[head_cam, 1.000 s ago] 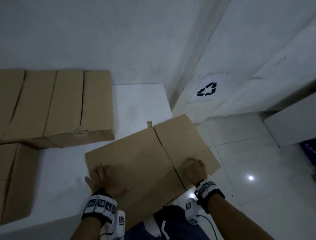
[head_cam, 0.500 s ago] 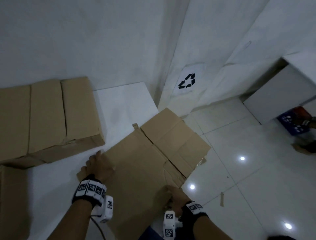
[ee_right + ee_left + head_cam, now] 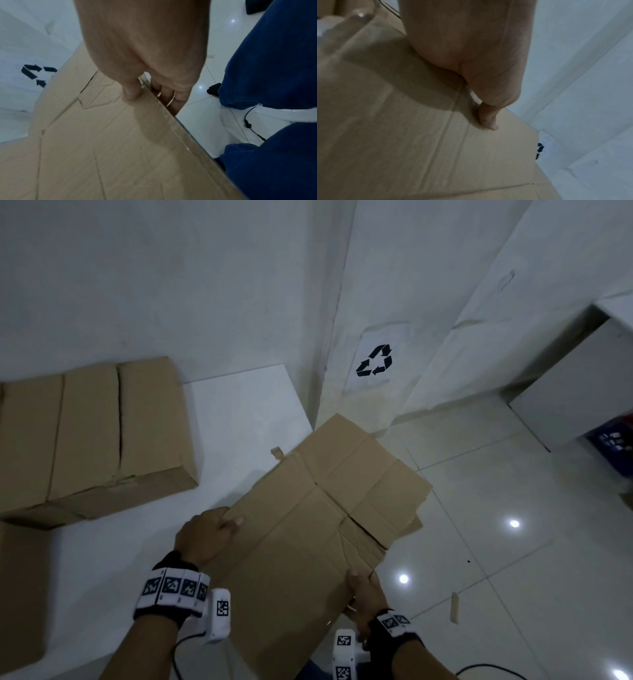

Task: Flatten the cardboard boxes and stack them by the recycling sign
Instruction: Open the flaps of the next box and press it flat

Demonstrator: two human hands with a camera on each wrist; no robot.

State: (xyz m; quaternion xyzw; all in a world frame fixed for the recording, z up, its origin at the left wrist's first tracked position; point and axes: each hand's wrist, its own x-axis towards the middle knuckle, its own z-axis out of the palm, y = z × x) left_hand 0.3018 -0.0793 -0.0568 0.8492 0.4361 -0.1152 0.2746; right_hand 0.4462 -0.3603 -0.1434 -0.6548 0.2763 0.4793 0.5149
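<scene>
A flattened brown cardboard box [image 3: 318, 522] is held between my two hands, half over the white platform [image 3: 236, 419] and half over the tiled floor. My left hand [image 3: 209, 532] grips its left edge, thumb on top. My right hand [image 3: 363, 590] pinches its near right edge, thumb above and fingers beneath, as the right wrist view shows [image 3: 147, 88]. The black recycling sign [image 3: 375, 361] is printed on the white wall beyond the box's far corner. In the left wrist view my left hand [image 3: 486, 115] has a finger resting on the cardboard [image 3: 419, 135].
Unflattened cardboard boxes [image 3: 92, 436] stand in a row on the platform at left, with another box [image 3: 20, 594] at the near left. A white cabinet [image 3: 579, 392] and a blue crate [image 3: 613, 440] are at right. A tape scrap [image 3: 455, 607] lies on the floor.
Both hands went from pressing flat on the cardboard to gripping its edges. The box has lifted and swung toward the floor and the sign. My view has turned right.
</scene>
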